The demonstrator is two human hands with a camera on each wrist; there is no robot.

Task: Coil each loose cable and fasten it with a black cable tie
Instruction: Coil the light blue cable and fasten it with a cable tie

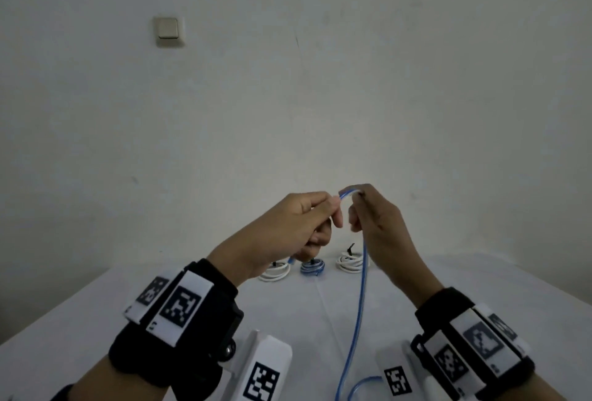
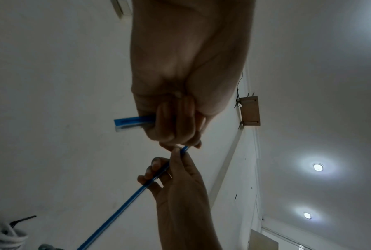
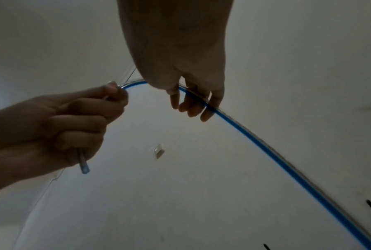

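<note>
At the near table edge [image 1: 96, 314] in the head view we see the blue cable [image 1: 355, 320] loop on the cloth, then rise straight up to our raised hands. Left hand [image 1: 288, 227] is clenched around the cable's end section; right hand [image 1: 378, 218] pinches the cable just beside it, a short arch of cable bridging the two. Left wrist view adds what the head view hides: the flat blue connector end [image 2: 133, 123] sticks out of our left fist, and the right fingers [image 2: 154, 170] curl loosely around the cable running down. Right wrist view shows the plug tip [image 3: 84, 166] poking below the left fist, and the cable passing under the right fingertips [image 3: 193, 108], thumb side not clear. Farther back on the table we see three coiled cables in a row: white coil [image 1: 275, 272], blue coil [image 1: 312, 267], second white coil [image 1: 350, 262], black cable tie [image 1: 351, 248] sticking up. On the wall behind, a light switch [image 1: 168, 30].
</note>
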